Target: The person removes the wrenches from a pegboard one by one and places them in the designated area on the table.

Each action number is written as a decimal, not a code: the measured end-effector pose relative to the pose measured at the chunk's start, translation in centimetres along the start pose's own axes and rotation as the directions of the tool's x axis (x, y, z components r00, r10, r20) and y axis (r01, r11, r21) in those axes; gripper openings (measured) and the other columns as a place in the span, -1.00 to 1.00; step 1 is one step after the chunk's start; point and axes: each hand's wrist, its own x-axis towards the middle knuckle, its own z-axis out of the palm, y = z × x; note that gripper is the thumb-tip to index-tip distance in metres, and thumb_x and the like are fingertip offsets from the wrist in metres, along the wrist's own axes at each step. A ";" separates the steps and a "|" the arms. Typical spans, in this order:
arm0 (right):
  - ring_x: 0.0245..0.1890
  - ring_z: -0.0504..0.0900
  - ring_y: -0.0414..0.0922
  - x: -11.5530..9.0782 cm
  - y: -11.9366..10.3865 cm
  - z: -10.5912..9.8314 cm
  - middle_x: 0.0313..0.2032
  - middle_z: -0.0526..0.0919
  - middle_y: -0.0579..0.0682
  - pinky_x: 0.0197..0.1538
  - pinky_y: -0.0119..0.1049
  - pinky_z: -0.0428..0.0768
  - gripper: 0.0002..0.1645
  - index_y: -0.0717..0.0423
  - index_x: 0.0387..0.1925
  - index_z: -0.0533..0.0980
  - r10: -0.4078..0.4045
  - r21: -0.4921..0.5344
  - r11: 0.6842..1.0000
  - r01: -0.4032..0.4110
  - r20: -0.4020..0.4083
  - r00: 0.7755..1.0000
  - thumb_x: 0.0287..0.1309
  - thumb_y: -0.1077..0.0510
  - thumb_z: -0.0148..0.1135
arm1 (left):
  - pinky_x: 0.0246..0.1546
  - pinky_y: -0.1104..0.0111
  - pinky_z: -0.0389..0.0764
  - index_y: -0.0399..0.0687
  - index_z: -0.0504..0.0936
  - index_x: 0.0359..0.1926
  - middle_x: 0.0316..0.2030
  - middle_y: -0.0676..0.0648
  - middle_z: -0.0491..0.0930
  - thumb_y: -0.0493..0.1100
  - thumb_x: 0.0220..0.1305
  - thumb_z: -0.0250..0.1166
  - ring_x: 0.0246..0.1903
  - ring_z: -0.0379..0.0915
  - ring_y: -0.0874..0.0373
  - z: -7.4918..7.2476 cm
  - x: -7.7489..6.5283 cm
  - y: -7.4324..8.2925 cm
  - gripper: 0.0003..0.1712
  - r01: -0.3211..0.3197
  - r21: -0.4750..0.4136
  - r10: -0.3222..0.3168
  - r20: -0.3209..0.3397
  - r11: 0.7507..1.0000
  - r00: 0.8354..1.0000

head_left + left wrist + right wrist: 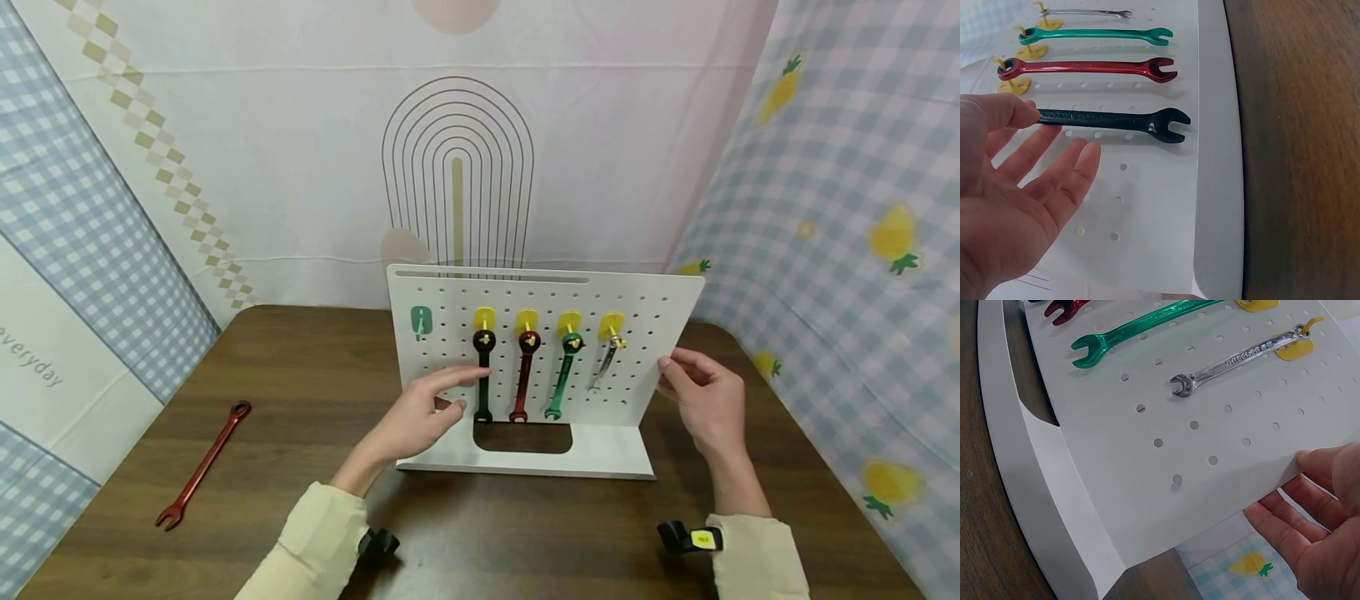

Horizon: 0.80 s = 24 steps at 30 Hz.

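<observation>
A white pegboard stand [450, 458] stands on the table. On its yellow hooks hang a black wrench [484, 400], a red wrench [523, 379], a green wrench [562, 379] and a small silver wrench [1235, 359]. My left hand [423, 408] reaches across the board's left side, one fingertip over the black wrench's handle. In the left wrist view the hand [1029, 200] hides the black wrench's ring end, its other fingers loosely spread below. My right hand [708, 400] pinches the board's right edge, thumb in front and fingers behind.
Another red wrench [202, 467] lies on the brown table [322, 358], off to the left. A green hook [422, 321] sits bare at the board's upper left. Patterned cloth [600, 150] hangs behind the table and along both sides.
</observation>
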 end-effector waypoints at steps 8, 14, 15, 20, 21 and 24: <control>-0.24 0.73 -0.37 0.0 0.0 0.0 -0.21 0.68 -0.35 -0.15 -0.49 0.74 -0.51 0.22 0.24 0.64 0.004 -0.011 1.000 -0.004 0.002 1.000 0.42 0.02 0.35 | 0.14 0.22 0.69 0.00 0.58 0.41 0.41 -0.05 0.52 -0.35 0.41 0.17 0.34 0.47 0.00 0.2 0.0 0.0 -0.42 -0.008 -0.023 0.008 -0.003 1.000 1.000; -0.25 0.74 -0.37 0.0 0.0 0.0 -0.22 0.67 -0.36 -0.16 -0.49 0.74 -0.52 0.22 0.22 0.65 0.010 -0.004 1.000 -0.010 -0.003 1.000 0.42 0.03 0.36 | 0.23 0.08 0.67 -0.05 0.57 0.42 0.38 -0.10 0.51 -0.39 0.40 0.20 0.21 0.63 -0.04 0.5 -0.4 0.0 -0.41 -0.001 -0.096 0.000 -0.014 0.995 1.000; -0.25 0.74 -0.38 0.0 0.0 0.0 -0.23 0.67 -0.36 -0.16 -0.49 0.74 -0.52 0.22 0.22 0.65 0.010 -0.003 1.000 -0.010 -0.003 1.000 0.42 0.03 0.36 | 0.23 0.08 0.66 -0.05 0.56 0.42 0.38 -0.10 0.50 -0.39 0.40 0.21 0.20 0.65 -0.04 0.6 -0.5 0.0 -0.41 0.001 -0.111 -0.002 -0.013 0.994 1.000; -0.27 0.75 -0.38 -0.1 -0.1 0.0 -0.23 0.68 -0.35 -0.16 -0.47 0.75 -0.50 0.23 0.22 0.65 0.008 -0.005 1.000 -0.008 -0.002 1.000 0.41 0.01 0.37 | 0.20 0.06 0.68 -0.09 0.52 0.45 0.37 -0.17 0.48 -0.40 0.37 0.26 0.14 0.66 -0.07 1.0 -0.8 0.0 -0.36 -0.029 -0.164 0.027 -0.018 0.986 0.999; -0.26 0.75 -0.38 -0.1 -0.1 0.0 -0.22 0.67 -0.35 -0.16 -0.47 0.75 -0.50 0.23 0.22 0.64 0.009 -0.010 1.000 -0.009 -0.002 1.000 0.41 0.00 0.37 | 0.20 0.05 0.69 -0.10 0.52 0.45 0.37 -0.18 0.47 -0.40 0.35 0.27 0.13 0.66 -0.08 1.1 -0.9 0.0 -0.35 -0.038 -0.170 0.035 -0.022 0.985 0.999; -0.25 0.76 -0.36 -0.2 -0.1 0.0 -0.20 0.67 -0.33 -0.14 -0.46 0.75 -0.49 0.22 0.22 0.64 0.014 -0.018 1.000 -0.015 -0.005 1.000 0.42 -0.02 0.36 | 0.18 0.01 0.69 -0.08 0.51 0.46 0.38 -0.21 0.46 -0.41 0.32 0.32 0.10 0.64 -0.09 1.5 -1.0 -0.1 -0.31 -0.050 -0.187 0.043 -0.041 0.981 0.998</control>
